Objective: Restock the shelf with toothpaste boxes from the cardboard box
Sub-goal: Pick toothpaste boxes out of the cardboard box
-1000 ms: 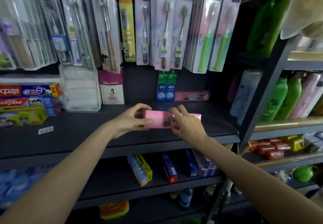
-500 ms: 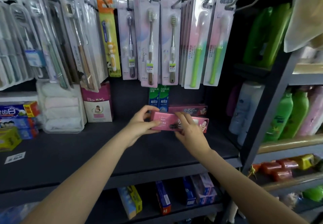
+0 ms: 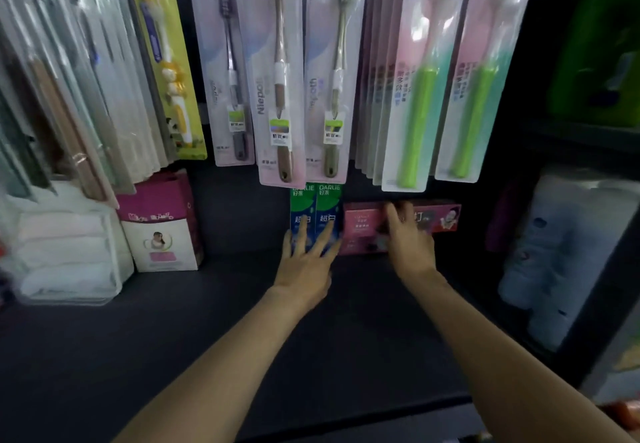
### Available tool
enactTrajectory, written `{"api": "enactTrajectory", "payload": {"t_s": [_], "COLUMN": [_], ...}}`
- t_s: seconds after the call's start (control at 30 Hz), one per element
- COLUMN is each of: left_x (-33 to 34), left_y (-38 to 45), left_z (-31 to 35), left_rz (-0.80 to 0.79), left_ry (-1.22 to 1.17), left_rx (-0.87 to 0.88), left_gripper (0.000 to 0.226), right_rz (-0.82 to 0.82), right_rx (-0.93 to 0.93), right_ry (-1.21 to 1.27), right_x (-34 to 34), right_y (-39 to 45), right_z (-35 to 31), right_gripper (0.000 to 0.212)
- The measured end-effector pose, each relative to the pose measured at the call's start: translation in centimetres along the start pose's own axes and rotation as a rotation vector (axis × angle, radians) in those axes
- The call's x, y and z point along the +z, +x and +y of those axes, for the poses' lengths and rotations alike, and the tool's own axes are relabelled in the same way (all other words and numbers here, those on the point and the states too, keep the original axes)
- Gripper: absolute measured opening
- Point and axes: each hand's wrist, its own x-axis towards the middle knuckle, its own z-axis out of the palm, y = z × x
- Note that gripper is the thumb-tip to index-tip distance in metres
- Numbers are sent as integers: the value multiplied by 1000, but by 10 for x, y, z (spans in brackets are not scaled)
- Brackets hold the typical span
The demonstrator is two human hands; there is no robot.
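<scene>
Both hands are open in the middle of the frame. The left hand (image 3: 304, 266) touches the green boxes (image 3: 316, 216). The right hand (image 3: 410, 245) presses the pink toothpaste box (image 3: 362, 231) at the back of the shelf (image 3: 173, 338).

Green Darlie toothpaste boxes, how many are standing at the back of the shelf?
2. One Darlie box stands upright beside the second Darlie box, right of it, left of the pink boxes. More may be hidden behind.
</scene>
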Motion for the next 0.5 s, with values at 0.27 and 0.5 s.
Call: {"api": "enactTrajectory", "payload": {"t_s": [0.27, 0.5], "left_x": [19, 19], "left_y": [22, 21], "left_z": [-15, -11], "left_rz": [-124, -86], "left_ry": [76, 43], "left_rx": [-40, -48], "left_gripper": [60, 60], "right_rz": [19, 49], "right_rx": [-23, -64], "right_ry": [70, 191], "right_x": [38, 44], "right_y": [31, 26], "right_z": [-5, -4], "right_gripper": [68, 85]}}
